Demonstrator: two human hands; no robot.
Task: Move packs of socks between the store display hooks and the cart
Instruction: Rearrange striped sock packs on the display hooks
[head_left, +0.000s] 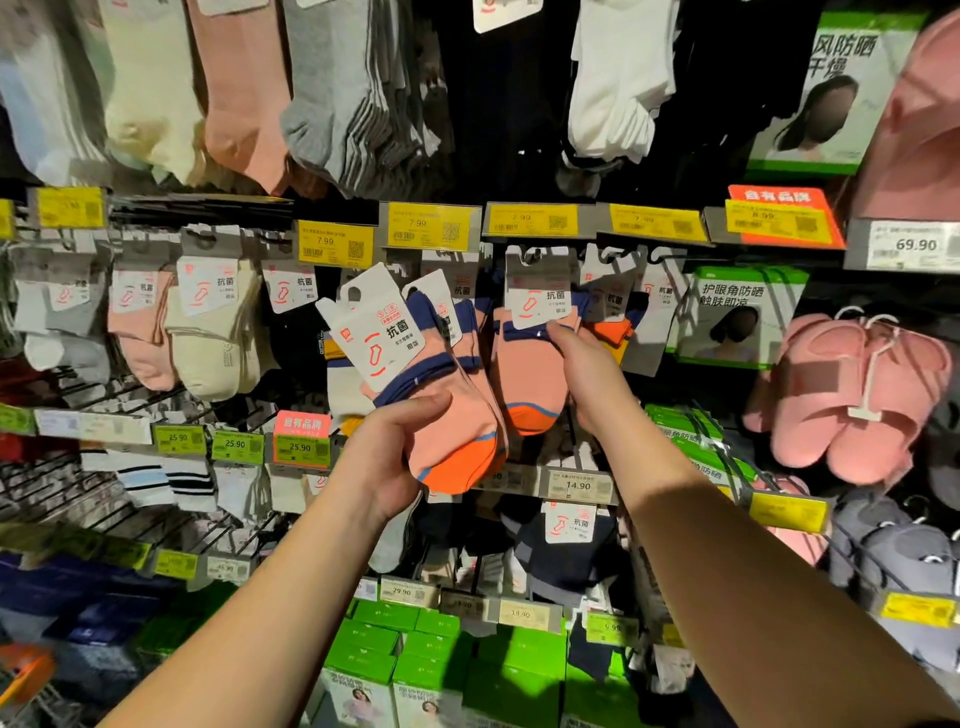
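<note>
A store wall of display hooks (662, 253) carries sock packs under yellow price tags (431, 226), with pink slippers (857, 395) at the right. The left hand (387, 457) curls its fingers and thumb round the toe end of a pink-and-orange sock pack (441, 410), tilted and held off the hooks. The right hand (589, 379) grips a matching hanging sock pack (530, 364), thumb on its navy cuff just below the white card, fingers behind it.

Single head view, close, facing sock display rack (156, 405) head-on.
</note>
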